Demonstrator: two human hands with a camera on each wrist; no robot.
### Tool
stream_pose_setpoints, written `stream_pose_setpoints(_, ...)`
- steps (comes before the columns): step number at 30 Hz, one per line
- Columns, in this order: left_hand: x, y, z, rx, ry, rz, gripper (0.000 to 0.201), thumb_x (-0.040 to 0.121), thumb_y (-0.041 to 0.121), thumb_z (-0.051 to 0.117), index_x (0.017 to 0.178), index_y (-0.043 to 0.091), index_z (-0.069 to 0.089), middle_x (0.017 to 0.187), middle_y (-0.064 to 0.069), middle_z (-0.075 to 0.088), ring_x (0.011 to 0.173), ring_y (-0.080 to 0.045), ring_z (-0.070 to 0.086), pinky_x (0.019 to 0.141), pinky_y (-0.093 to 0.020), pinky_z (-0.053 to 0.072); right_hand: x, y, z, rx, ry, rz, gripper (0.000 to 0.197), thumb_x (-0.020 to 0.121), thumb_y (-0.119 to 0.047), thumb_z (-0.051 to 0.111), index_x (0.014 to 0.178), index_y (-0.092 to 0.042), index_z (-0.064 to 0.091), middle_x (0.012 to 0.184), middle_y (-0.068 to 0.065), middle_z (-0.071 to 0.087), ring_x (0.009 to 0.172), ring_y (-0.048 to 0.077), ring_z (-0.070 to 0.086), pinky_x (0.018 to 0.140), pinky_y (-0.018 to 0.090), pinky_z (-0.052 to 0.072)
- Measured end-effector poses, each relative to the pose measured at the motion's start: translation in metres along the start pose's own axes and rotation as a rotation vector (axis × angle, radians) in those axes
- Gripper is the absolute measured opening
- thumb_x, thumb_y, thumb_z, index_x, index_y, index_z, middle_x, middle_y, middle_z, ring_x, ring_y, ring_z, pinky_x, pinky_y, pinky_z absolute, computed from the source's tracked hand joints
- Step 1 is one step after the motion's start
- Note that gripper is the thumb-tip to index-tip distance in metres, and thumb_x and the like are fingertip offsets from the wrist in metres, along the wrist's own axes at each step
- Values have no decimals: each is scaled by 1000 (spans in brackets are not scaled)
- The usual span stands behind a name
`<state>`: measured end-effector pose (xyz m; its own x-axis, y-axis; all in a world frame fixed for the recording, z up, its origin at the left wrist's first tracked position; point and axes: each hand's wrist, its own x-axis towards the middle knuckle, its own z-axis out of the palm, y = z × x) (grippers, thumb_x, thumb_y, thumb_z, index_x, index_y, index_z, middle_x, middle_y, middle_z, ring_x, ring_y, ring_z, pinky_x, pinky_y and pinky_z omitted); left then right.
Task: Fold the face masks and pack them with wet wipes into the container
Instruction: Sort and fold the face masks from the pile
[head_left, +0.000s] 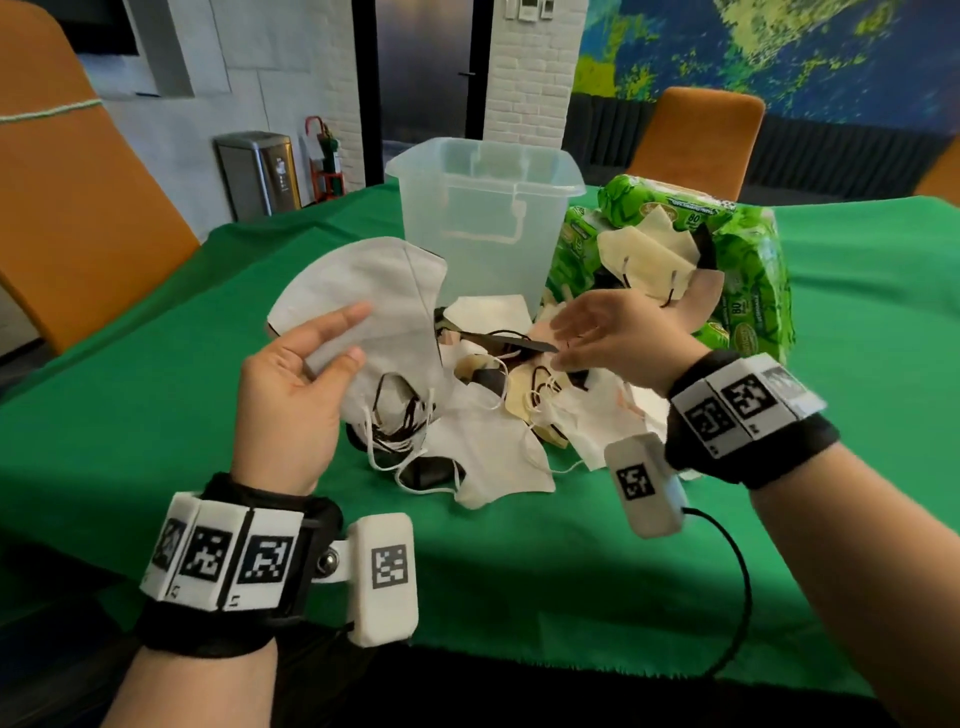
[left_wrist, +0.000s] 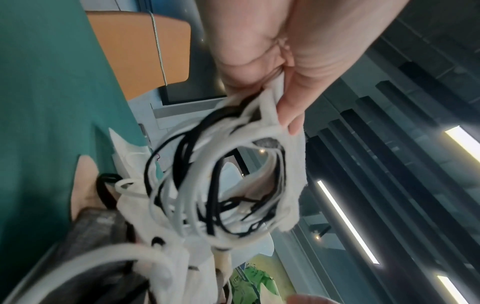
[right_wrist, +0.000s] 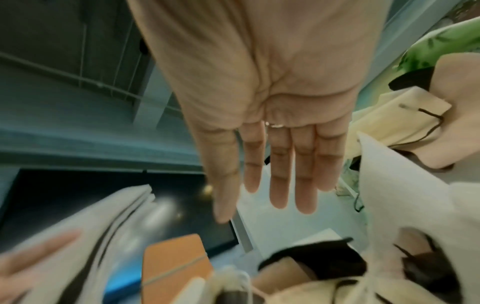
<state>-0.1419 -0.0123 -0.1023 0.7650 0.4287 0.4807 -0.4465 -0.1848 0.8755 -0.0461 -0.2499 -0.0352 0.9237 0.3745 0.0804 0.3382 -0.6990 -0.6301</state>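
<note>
The left hand (head_left: 291, 395) pinches a stack of white folded face masks (head_left: 363, 301) above the green tablecloth (head_left: 156, 415) — near the clear plastic container (head_left: 483, 218). The right hand (head_left: 618, 332), fingers straight, hovers over the loose mask pile (head_left: 498, 426) — green wet-wipe packs (head_left: 748, 270) far right.

The left hand (head_left: 291, 395) pinches a stack of white face masks (head_left: 374, 306) at nine o'clock of the clear plastic container (head_left: 483, 218). The right hand (head_left: 618, 338), fingers straight, hovers over the loose mask pile (head_left: 509, 415); green wet wipe packs (head_left: 748, 270) lie at three o'clock.

Bright, even light; wrist views blurred, edges warped.
</note>
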Motion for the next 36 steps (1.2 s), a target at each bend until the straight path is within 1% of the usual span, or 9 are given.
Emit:
stream_pose_setpoints(6, -4, 10, -6, 70, 40, 41, 41, 89, 0, 56, 99, 39, 63, 74, -5, 54, 42, -11, 22, 39, -17, 19, 28, -4, 41, -504, -311, -110, 69, 69, -22, 79, 131, -18, 46, 125, 6, 53, 113, 24, 49, 85, 24, 38)
stream_pose_setpoints(11, -4, 10, -14, 75, 51, 19, 41, 89, -1, 56, 98, 39, 64, 69, 27, 65, 53, -14, 32, 43, -12, 24, 59, -4, 53, -802, -319, -86, 55, 76, -9, 61, 126, -29, 49, 118, 10, 47, 102, 30, 52, 89, 41, 47)
stream_pose_setpoints(15, -2, 9, -15, 87, 44, 1, 44, 89, -1, 56, 97, 42, 65, 54, 22, 59, 42, -3, 25, 40, -13, 21, 68, -3, 53, -858, -386, -43, 55, 64, -26, 80, 112, -31, 56, 108, 7, 52, 98, 29, 54, 85, 41, 50)
stream_pose_setpoints(18, 0, 7, -16, 84, 37, -11, 55, 88, -1, 57, 91, 53, 67, 64, 27, 62, 75, -17, 40, 59, -20, 28, 70, 0, 55, -893, -444, -43, 50, 60, -36, 81, 105, -32, 58, 107, 4, 55, 99, 28, 54, 86, 40, 50)
stream_pose_setpoints(20, 1, 4, -17, 85, 38, -20, 56, 88, -1, 58, 91, 55, 67, 65, 27, 61, 81, -19, 38, 62, -22, 28, 71, 2, 56, -899, -442, -48, 41, 64, -34, 80, 100, -27, 62, 108, 4, 55, 101, 28, 54, 88, 41, 49)
stream_pose_setpoints(22, 1, 4, -16, 96, 36, -20, 51, 88, -1, 58, 92, 49, 68, 60, 21, 60, 63, -12, 38, 53, -19, 25, 71, 4, 55, -877, -398, -59, 35, 68, -30, 78, 99, -21, 66, 106, 4, 59, 99, 27, 55, 88, 41, 49)
stream_pose_setpoints(25, 0, 5, -15, 113, 49, -7, 45, 88, -1, 58, 94, 43, 67, 61, 13, 59, 38, -3, 17, 40, -18, 17, 68, 6, 44, -722, -285, -58, 27, 75, -21, 73, 100, -13, 67, 97, 3, 61, 92, 25, 57, 79, 28, 47)
stream_pose_setpoints(30, 2, 7, -17, 139, 73, -11, 56, 88, 1, 58, 93, 56, 66, 81, -5, 57, 51, -22, 23, 61, -35, 30, 67, 6, 10, -441, 2, -73, 18, 80, -14, 67, 96, -7, 65, 88, 6, 58, 80, 22, 50, 61, 24, 37)
stream_pose_setpoints(36, 2, 12, -13, 187, 84, -14, 44, 90, 1, 55, 100, 43, 62, 68, -9, 47, 36, -7, 15, 40, -21, 17, 65, 1, -16, -91, 313, -145, 18, 79, -3, 62, 90, -15, 54, 86, 8, 58, 76, 22, 52, 58, 19, 39)
